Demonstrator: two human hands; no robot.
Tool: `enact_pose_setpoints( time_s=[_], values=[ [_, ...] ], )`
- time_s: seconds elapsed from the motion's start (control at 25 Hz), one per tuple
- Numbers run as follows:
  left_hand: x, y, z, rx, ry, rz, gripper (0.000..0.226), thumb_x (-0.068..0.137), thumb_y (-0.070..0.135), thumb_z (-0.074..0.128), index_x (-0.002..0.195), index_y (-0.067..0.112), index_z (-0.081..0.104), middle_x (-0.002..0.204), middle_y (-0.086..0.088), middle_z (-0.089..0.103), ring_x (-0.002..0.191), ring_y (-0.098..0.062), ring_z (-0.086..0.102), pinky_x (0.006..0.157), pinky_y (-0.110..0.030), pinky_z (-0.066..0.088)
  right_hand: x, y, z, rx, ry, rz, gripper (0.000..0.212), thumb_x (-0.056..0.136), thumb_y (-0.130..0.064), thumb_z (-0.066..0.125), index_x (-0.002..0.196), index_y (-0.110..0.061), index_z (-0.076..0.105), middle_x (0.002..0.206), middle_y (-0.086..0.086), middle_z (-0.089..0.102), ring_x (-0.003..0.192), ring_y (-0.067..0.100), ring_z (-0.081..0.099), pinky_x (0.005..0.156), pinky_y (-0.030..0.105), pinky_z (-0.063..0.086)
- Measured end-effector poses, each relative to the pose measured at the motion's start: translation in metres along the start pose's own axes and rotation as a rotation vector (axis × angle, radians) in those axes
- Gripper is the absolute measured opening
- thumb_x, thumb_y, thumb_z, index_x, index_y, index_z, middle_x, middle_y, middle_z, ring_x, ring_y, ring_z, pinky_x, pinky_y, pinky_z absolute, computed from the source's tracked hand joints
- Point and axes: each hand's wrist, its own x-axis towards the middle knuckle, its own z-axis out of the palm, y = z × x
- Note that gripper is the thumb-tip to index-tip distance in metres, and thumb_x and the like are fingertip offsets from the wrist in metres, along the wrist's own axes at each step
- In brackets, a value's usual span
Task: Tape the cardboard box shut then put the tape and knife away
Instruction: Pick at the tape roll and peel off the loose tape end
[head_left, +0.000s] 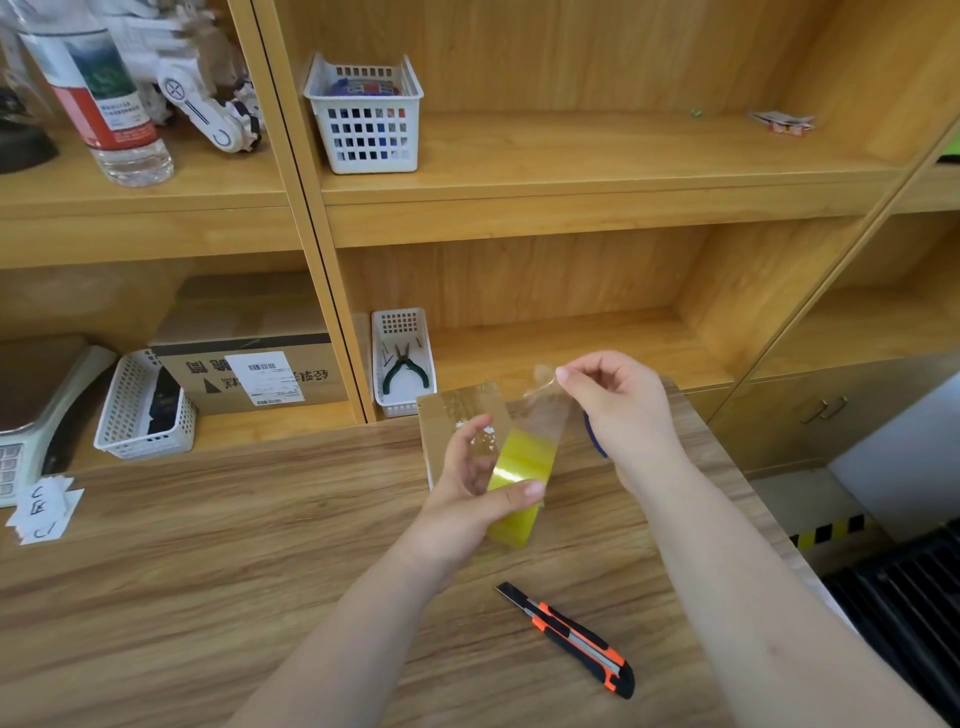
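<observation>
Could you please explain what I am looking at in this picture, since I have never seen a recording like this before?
There is no machine here: a person wears a camera on the head, looking forward and down at their own two bare hands. The left hand grips a yellowish tape roll. The right hand pinches the clear strip of tape pulled from it. Behind them on the wooden table lies a small cardboard box. An orange and black utility knife lies nearer, untouched. Shelves with white baskets stand behind.
</observation>
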Motion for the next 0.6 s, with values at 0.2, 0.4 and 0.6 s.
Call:
enact_pose_setpoints(
  time_s=[0.2, 0.4, 0.6],
  values=[
    [-0.003, 0.002, -0.004, 0.085, 0.094, 0.167, 0.104, 0.047, 0.026, 0.09, 0.133, 0.046, 0.036, 0.121, -0.013, 0.058, 0.107, -0.021, 0.059, 0.08, -0.035, 0.058, 0.001, 0.018, 0.014, -0.099, -0.065, 0.146, 0.009, 0.081, -0.014, 0.072, 0.072, -0.012, 0.07, 0.073, 0.004, 0.064, 0.068, 0.013, 0.055, 0.066, 0.026, 0.046],
    [-0.006, 0.003, -0.002, 0.109, 0.11, 0.229, 0.103, 0.043, 0.028, 0.092, 0.128, 0.05, 0.039, 0.121, -0.009, 0.059, 0.113, -0.021, 0.058, 0.082, -0.036, 0.058, -0.006, 0.027, 0.019, 0.027, -0.18, 0.41, 0.014, 0.083, -0.007, 0.062, 0.07, -0.01, 0.063, 0.076, 0.008, 0.068, 0.07, 0.022, 0.059, 0.068, 0.037, 0.047],
    [-0.014, 0.005, -0.012, 0.236, 0.01, 0.281, 0.115, 0.047, 0.011, 0.096, 0.138, 0.046, 0.033, 0.128, -0.009, 0.054, 0.114, -0.006, 0.056, 0.085, -0.024, 0.054, -0.017, 0.031, 0.011, 0.284, -0.361, 0.58, 0.017, 0.089, 0.002, 0.05, 0.079, -0.005, 0.062, 0.071, 0.01, 0.063, 0.06, 0.019, 0.061, 0.054, 0.029, 0.053]
  ],
)
